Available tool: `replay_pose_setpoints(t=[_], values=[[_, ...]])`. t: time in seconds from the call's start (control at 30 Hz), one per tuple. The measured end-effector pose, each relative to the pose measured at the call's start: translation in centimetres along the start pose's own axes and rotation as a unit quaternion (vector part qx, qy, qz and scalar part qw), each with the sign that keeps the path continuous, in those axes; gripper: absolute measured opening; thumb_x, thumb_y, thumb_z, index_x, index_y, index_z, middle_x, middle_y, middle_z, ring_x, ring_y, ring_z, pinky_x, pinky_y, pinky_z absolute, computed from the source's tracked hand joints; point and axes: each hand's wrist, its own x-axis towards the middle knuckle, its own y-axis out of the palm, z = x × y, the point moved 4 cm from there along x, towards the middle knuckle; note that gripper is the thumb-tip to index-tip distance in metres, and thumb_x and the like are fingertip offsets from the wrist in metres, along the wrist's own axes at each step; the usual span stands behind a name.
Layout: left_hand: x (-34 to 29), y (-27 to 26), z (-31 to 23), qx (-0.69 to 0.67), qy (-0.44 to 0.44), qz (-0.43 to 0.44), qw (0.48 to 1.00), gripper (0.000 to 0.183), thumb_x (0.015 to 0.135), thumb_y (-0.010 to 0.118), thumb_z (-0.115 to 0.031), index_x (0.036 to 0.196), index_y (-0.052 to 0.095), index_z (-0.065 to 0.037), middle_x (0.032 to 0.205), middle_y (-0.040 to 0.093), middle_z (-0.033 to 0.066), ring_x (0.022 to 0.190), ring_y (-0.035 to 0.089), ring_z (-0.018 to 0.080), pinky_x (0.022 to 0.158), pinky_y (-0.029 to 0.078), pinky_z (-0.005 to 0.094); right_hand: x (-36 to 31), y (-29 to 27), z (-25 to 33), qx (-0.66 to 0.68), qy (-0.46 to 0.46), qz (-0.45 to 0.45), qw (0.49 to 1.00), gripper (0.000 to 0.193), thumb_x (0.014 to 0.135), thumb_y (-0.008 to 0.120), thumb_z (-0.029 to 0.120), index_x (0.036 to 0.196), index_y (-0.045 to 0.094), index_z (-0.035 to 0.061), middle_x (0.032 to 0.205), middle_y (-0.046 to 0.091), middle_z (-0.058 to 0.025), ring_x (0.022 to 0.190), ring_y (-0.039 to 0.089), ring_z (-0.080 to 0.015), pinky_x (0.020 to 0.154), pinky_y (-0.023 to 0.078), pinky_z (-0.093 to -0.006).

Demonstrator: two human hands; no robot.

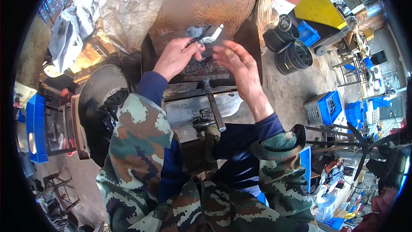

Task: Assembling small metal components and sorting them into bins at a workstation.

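My left hand (179,56) is closed, thumb against fingers, on a small bent part (211,38). That part is bright silvery white at its far end and dark close to my fingers; its exact kind is not clear. Just to the right of it is my right hand (239,62), with its thumb and fingers drawn together. Whatever those fingers hold, if anything, is hidden or too small to name. Both hands are above a dark metal tray (184,75) with wet-looking dark bits in it. A metal bar (213,106) sticks out toward me below the hands.
A brown stained sheet (201,4) rises behind the tray. A round dark basin (92,103) with black pieces stands at left. Black buckets (294,58), a crate with a blue lining (328,108) and a fan (365,146) are at right. White plastic bags (71,34) hang upper left.
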Motion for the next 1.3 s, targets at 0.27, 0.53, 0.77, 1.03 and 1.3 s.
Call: replay_pose_setpoints(t=[0.27,0.53,0.77,1.03,1.3], values=[[-1.8,2.8,-4.3,-0.243,-0.066,0.089,0.964,0.026,0.099,0.055,-0.027,0.104,0.069,-0.006,0.074,0.064,0.0003,0.054,0.036,0.0021,0.05,0.029,0.0193,0.1,0.6,1.0,0.153,-0.047,0.003,0.987,0.027,0.098,0.057,0.012,0.123,0.056,0.0009,0.108,0.067,-0.0086,0.095,0.064,-0.0177,0.093,0.05,-0.0356],[0.1,1.1,-0.9,-0.158,-0.114,0.017,0.981,0.033,0.095,0.052,-0.027,0.105,0.067,0.0,0.081,0.07,0.0055,0.056,0.042,0.0056,0.052,0.036,0.0229,-0.6,-1.0,0.9,0.158,-0.025,-0.032,0.987,0.023,0.096,0.062,0.016,0.117,0.062,0.005,0.105,0.071,-0.0084,0.094,0.067,-0.0145,0.084,0.052,-0.0282],[2.4,0.9,6.4,-0.069,-0.132,-0.019,0.989,0.03,0.094,0.05,-0.02,0.112,0.062,-0.001,0.089,0.067,0.0096,0.073,0.058,0.0145,0.067,0.046,0.029,-1.8,-1.2,1.8,0.178,0.012,-0.031,0.983,0.023,0.097,0.061,0.016,0.116,0.059,0.0035,0.105,0.07,-0.015,0.09,0.072,-0.024,0.079,0.057,-0.033],[2.8,2.6,8.3,0.075,-0.036,0.076,0.994,0.027,0.087,0.053,-0.004,0.111,0.065,0.003,0.096,0.062,0.009,0.093,0.06,0.0187,0.085,0.045,0.0304,-2.4,-1.6,1.8,0.201,0.007,-0.014,0.98,0.025,0.097,0.061,0.016,0.117,0.058,0.0029,0.105,0.07,-0.0171,0.089,0.072,-0.0275,0.08,0.059,-0.0381],[1.9,1.3,8.3,0.033,-0.015,0.089,0.995,0.032,0.084,0.052,0.005,0.112,0.066,0.003,0.101,0.058,0.0094,0.094,0.059,0.0198,0.086,0.045,0.0292,-2.6,-1.6,2.2,0.201,0.007,-0.015,0.979,0.025,0.097,0.06,0.015,0.119,0.059,0.0041,0.106,0.069,-0.0167,0.09,0.072,-0.0275,0.081,0.059,-0.0379]])
